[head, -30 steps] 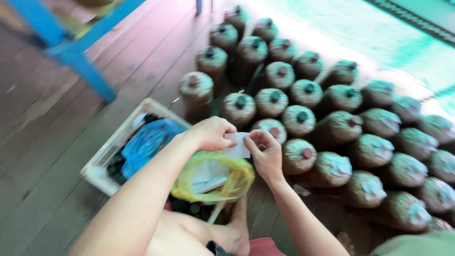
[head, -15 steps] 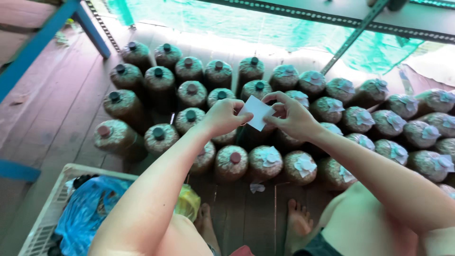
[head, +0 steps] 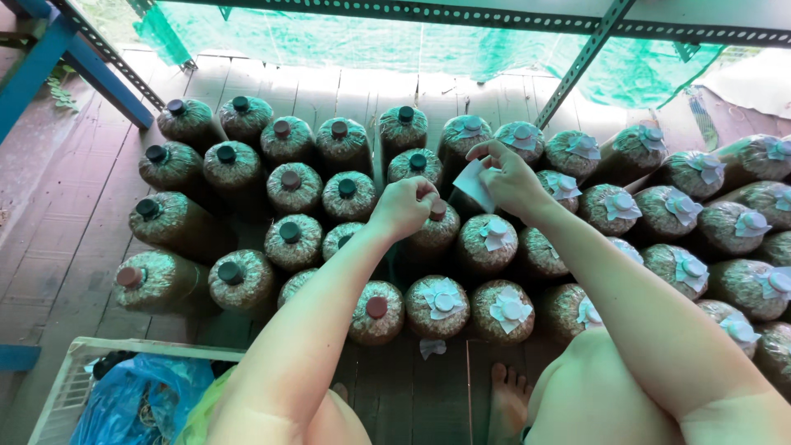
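Observation:
Many bags of brown substrate stand in rows on a wooden floor, each with a round neck cap. Those on the left show bare dark or red caps; those on the right wear white paper covers. My left hand is closed over the cap of one bag in the middle row. My right hand hovers just right of it, pinching a small white paper square above the bags.
A white plastic crate with a blue bag and a yellow-green bag sits at bottom left. My bare foot rests on the planks. Blue frame legs stand at upper left, a green metal strut and green netting behind.
My view swung from the crate up to the bags. Both hands moved apart: the left dropped onto a bag's cap, the right kept the paper square.

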